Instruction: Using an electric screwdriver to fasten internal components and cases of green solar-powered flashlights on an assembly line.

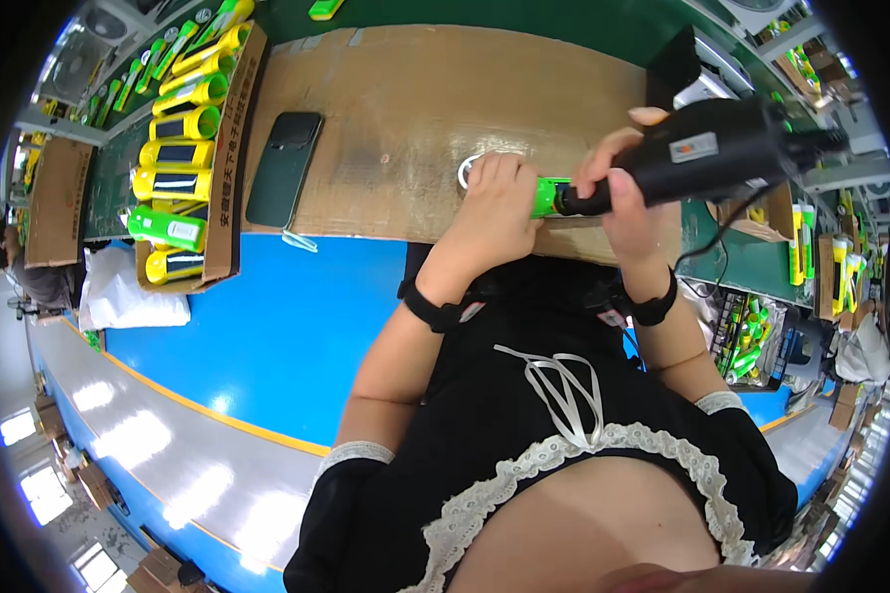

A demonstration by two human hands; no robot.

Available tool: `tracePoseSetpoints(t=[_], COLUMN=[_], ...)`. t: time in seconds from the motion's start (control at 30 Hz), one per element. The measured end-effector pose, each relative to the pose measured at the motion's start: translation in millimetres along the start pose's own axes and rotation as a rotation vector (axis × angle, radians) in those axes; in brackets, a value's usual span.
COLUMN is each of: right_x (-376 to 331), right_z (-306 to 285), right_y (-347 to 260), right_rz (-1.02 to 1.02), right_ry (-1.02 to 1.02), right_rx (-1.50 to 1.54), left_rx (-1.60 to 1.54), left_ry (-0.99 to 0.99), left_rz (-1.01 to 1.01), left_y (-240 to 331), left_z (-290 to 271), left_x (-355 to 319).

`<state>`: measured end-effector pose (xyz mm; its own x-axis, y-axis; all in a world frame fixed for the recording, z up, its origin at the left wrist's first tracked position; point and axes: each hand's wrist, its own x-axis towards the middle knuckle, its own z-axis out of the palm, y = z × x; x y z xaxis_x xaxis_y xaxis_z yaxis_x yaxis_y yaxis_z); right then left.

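Green plastic peeks out between two hands. It is a small green part [547, 197], and it lies on a brown cardboard sheet [396, 109] that covers the table. The left hand [494, 212] is closed around the green part and holds it down on the cardboard. The right hand [618, 193] is wrapped tight around a black power screwdriver [707, 153]. The tip of the tool touches the end of the green part. A black cord [722, 232] hangs from the tool. Both wrists wear black bands.

Just past the left hand's fingers, a small white ring [464, 170] lies on the cardboard. Further to the left, a dark phone [284, 168] lies flat on the sheet. Beside the phone stands a long cardboard box [235, 198] full of yellow and green flashlights [178, 153], lined up in a row. A white bag [129, 296] lies on the blue table [267, 326] near the box. More green and yellow parts fill trays [752, 336] on the right, well apart from the hands.
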<state>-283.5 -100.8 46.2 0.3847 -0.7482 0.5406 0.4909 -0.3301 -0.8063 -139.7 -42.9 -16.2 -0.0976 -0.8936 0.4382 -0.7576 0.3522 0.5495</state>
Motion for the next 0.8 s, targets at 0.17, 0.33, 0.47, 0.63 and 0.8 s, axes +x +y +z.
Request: tracePoseSetpoints(t=[0.17, 0.33, 0.47, 0.63, 0.8], right_x=[0, -14, -16, -27, 6], right_z=[-5, -27, -39, -51, -81], right_y=[-9, -23, -39, -58, -120], right_rz=[0.021, -0.024, -0.008, -0.034, -0.395], right_ry=[-0.091, -0.126, -0.142, -0.103, -0.028], right_rx=[0.076, 0.057, 0.081, 0.042, 0.132], left_rx=[0.075, 0.063, 0.043, 0.048, 0.014], left_ry=[-0.090, -0.095, -0.096, -0.109, -0.126], left_rz=[-0.065, -0.027, -0.042, -0.068, -0.068], left_y=[7, 27, 42, 52, 57], left_z=[-5, 11, 23, 32, 27], left_x=[0, 2, 5, 9, 11])
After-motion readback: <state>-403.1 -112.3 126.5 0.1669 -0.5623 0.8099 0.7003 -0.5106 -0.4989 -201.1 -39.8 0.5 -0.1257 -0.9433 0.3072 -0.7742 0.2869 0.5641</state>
